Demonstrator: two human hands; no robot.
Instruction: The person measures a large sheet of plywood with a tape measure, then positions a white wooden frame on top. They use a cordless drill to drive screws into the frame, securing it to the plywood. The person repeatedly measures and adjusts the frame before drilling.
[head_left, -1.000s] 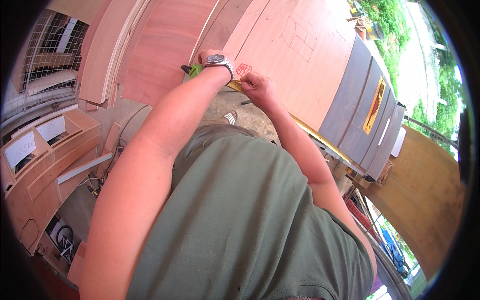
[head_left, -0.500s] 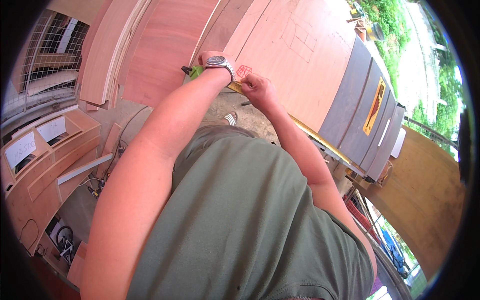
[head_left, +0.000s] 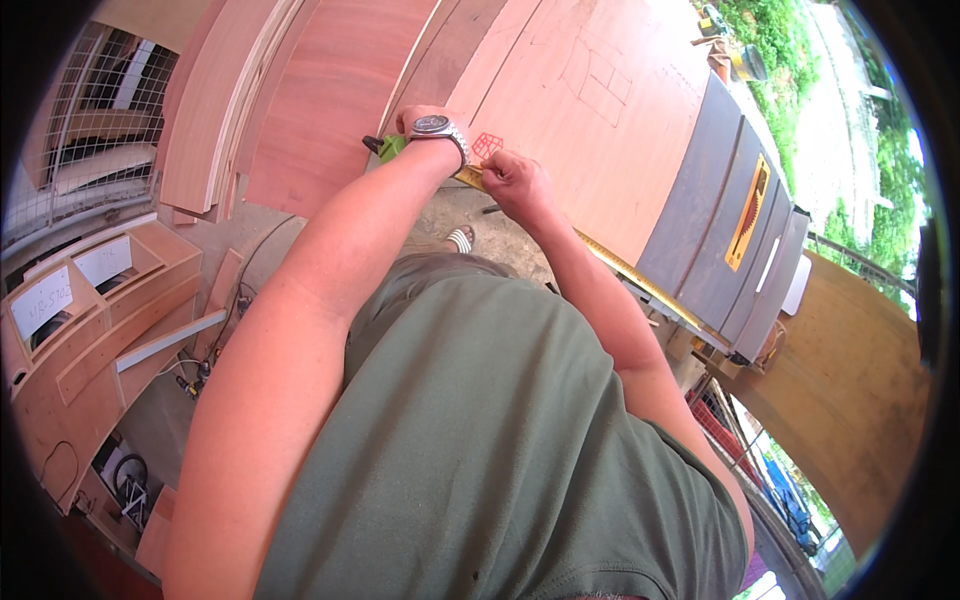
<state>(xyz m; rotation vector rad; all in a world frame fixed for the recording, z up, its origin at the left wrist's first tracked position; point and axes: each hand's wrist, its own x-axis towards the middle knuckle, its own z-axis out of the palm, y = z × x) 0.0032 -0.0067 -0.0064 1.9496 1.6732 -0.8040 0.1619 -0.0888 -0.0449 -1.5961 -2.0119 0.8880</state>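
Observation:
My left hand (head_left: 410, 113), with a metal-banded watch on the wrist, is closed round a green tape measure (head_left: 391, 148), most of which the hand and wrist hide. The yellow tape blade (head_left: 610, 258) runs out to the right along the near edge of a pinkish plywood sheet (head_left: 560, 130). Right beside the blade, my right hand (head_left: 518, 186) has its fingers curled in a pinch at the sheet's edge. What those fingers hold, if anything, is hidden. Just beyond them a small red grid-like drawing (head_left: 487, 146) is marked on the sheet, with thin pencil lines farther off.
A grey table saw top (head_left: 690, 215) with a yellow insert and its blade (head_left: 748, 215) lies to the right of the sheet. More boards (head_left: 215, 110) lean at the left. Below them stands a wooden cabinet frame (head_left: 150, 265). A curved brown panel (head_left: 830, 390) is at the far right.
Both hands stay almost in place at the sheet's edge. My right hand's fingers have shifted very slightly; the tape measure remains in my left hand.

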